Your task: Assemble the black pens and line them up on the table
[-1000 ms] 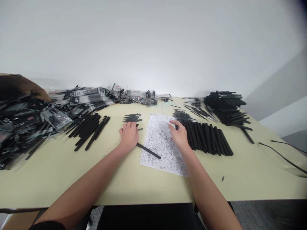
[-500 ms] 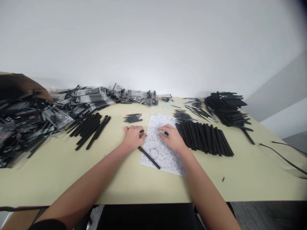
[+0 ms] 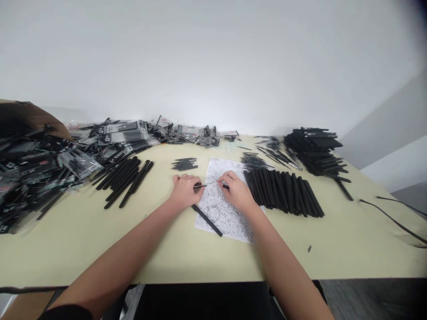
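My left hand (image 3: 184, 191) is closed, with a black pen barrel (image 3: 207, 220) running out from under it across a scribbled white sheet (image 3: 230, 218). Its fingertips pinch one end of a thin refill (image 3: 207, 185). My right hand (image 3: 237, 192) is closed on the refill's other end, fingers pinched over a small black piece. Both hands meet above the sheet's upper part.
A row of black pen barrels (image 3: 283, 191) lies right of the sheet, with a bigger stack (image 3: 315, 149) behind. Thin refills (image 3: 184, 164) lie behind my left hand. More barrels (image 3: 125, 180) and packaged pens (image 3: 43, 169) fill the left. A black cable (image 3: 393, 215) crosses the right edge.
My right hand moved left from the row of barrels to the sheet's middle. My left hand shifted right. Both now pinch a thin refill between them.
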A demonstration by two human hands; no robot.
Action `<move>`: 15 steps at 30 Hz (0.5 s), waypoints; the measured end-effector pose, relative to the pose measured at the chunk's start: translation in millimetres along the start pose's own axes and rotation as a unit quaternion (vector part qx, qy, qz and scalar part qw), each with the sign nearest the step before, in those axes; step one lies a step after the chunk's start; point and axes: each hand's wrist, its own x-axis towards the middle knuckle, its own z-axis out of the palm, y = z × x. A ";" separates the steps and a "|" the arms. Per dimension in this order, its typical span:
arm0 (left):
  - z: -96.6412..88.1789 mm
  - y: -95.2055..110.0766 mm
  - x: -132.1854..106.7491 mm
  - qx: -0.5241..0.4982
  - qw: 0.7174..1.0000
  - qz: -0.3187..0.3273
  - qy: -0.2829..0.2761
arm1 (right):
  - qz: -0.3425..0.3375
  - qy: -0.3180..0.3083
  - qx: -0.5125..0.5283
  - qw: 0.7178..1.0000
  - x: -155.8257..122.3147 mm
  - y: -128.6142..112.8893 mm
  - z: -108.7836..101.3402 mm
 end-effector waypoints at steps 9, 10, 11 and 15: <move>-0.9 -1.1 0.2 -0.004 1.000 -0.005 0.026 | 0.041 0.025 -0.021 0.999 -1.2 -1.0 -8.5; -1.3 -1.1 0.2 -0.004 1.000 -0.004 0.028 | 0.048 0.020 -0.029 0.998 -1.3 -1.1 -8.2; -1.6 -0.9 0.2 -0.003 1.000 -0.002 0.030 | 0.053 0.015 -0.037 0.998 -1.3 -1.2 -7.8; -2.1 -0.5 -0.3 0.010 0.999 0.018 0.028 | 0.054 -0.003 -0.057 0.997 -1.6 -3.9 -7.5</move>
